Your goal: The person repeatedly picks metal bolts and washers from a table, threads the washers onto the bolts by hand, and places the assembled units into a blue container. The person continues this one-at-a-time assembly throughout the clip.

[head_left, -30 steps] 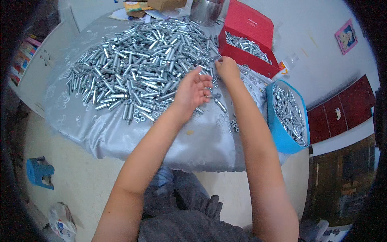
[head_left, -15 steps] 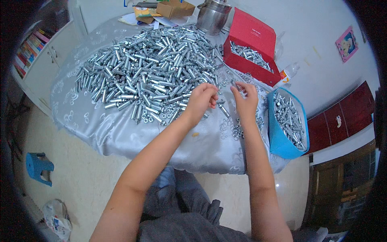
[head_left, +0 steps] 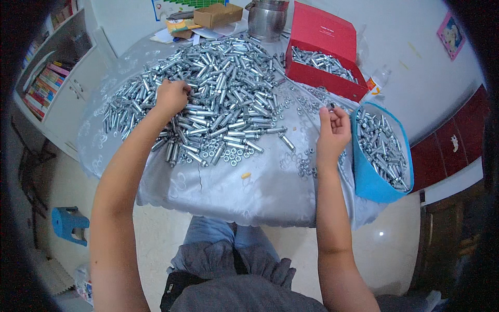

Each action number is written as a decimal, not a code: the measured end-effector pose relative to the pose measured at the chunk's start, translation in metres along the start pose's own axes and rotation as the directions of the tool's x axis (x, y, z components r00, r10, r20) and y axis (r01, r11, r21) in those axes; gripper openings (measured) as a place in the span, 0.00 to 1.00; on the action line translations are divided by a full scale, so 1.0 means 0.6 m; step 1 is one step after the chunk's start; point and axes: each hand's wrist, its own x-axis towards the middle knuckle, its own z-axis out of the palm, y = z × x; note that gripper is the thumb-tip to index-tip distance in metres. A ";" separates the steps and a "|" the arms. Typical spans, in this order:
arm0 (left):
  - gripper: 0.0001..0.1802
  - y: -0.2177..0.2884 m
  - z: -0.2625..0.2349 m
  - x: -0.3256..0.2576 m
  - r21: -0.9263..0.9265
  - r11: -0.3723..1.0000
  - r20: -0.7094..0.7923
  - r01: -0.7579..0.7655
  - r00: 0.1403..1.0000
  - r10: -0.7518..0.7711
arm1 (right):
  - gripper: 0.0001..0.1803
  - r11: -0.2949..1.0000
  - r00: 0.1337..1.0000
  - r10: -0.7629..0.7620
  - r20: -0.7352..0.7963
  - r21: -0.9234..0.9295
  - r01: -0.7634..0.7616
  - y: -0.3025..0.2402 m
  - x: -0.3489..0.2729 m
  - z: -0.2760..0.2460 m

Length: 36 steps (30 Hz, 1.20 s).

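Silvery expansion anchor bolts (head_left: 228,88) lie in a big heap across the table. My left hand (head_left: 174,97) is over the heap's left part, its fingers curled down among the bolts; whatever they grip is hidden. Off to the right, my right hand (head_left: 335,126) is raised above the table with its fingers folded in. A small dark metal piece (head_left: 331,105) shows at its fingertips, too small to identify. Loose nuts (head_left: 228,153) lie along the heap's near edge, and a single anchor bolt (head_left: 287,142) rests apart between my hands.
A blue fabric bin (head_left: 382,191) full of bolts stands right of my right hand. Behind it, an open red box (head_left: 335,86) holds more bolts. Small washers or nuts (head_left: 306,164) lie scattered near my right wrist. A metal pot (head_left: 267,21) and a cardboard box (head_left: 218,15) stand at the back.
My left hand has moved left, from beside my right hand to the heap. My right hand has shifted a little right, its fingers more folded. The view has shifted slightly.
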 end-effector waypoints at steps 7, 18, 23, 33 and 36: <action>0.13 -0.005 0.006 0.026 0.345 0.910 0.077 -0.232 0.973 0.219 | 0.11 0.996 0.998 0.048 0.044 0.070 -0.051 -0.001 0.000 -0.003; 0.24 -0.021 0.012 0.079 0.393 0.897 0.326 -0.202 0.943 0.070 | 0.10 0.998 0.993 0.060 0.099 0.028 -0.063 -0.014 -0.007 0.005; 0.17 -0.014 0.017 0.067 0.394 0.889 0.169 -0.231 0.970 0.177 | 0.11 0.999 0.995 0.035 0.097 0.013 -0.037 -0.006 -0.002 0.001; 0.13 -0.021 0.009 0.060 0.145 0.955 0.156 -0.258 0.959 0.235 | 0.11 1.000 0.994 0.019 0.109 0.020 -0.021 -0.004 -0.003 -0.003; 0.13 -0.015 0.017 0.056 0.254 0.943 0.068 -0.213 0.977 0.202 | 0.11 0.999 0.993 0.023 0.112 0.020 -0.026 -0.008 -0.005 0.000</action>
